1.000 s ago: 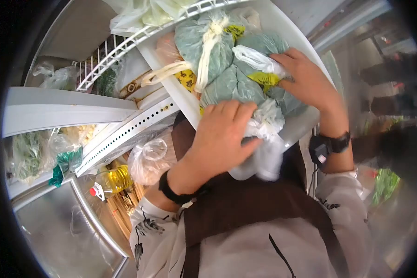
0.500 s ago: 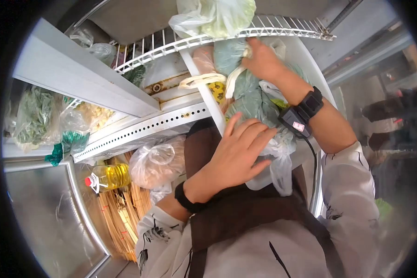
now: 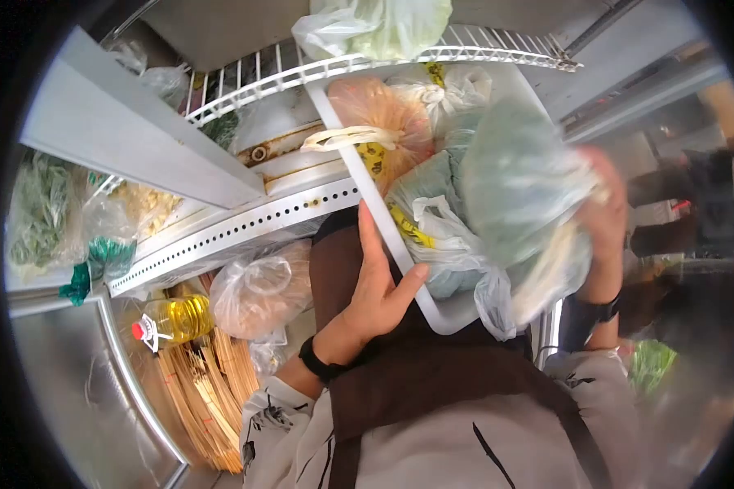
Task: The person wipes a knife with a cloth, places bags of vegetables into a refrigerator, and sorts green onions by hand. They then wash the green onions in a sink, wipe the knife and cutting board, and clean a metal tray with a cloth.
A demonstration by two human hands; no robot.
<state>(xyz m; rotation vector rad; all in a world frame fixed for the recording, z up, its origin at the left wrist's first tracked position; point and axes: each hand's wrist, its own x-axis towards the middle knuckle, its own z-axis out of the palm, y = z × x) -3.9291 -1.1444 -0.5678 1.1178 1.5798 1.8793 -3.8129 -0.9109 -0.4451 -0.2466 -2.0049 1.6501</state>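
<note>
A white bin [image 3: 365,183] full of knotted plastic bags juts out from under a wire shelf. My left hand [image 3: 377,295] rests at the bin's near left rim, thumb and fingers apart, holding nothing. Over the bin's right side, my right hand [image 3: 605,208], blurred by motion, grips the gathered neck of a greenish plastic bag [image 3: 518,179]. What that bag contains is too hazy to tell. In the bin lie an orange-tinted bag [image 3: 387,114], a white knotted bag [image 3: 444,94] and a bag with a yellow label [image 3: 436,244].
On the wire shelf [image 3: 334,69] sits a bag of pale green vegetable [image 3: 400,28]. Lower left are an oil bottle [image 3: 179,318], wooden sticks [image 3: 200,399] and a clear bag [image 3: 265,289]. Bagged greens [image 3: 41,212] lie at far left; a glass door [image 3: 669,269] stands at right.
My right hand has lifted the greenish bag and moved right and toward me. My left hand has shifted left and down to the bin's rim. More bags in the bin now show.
</note>
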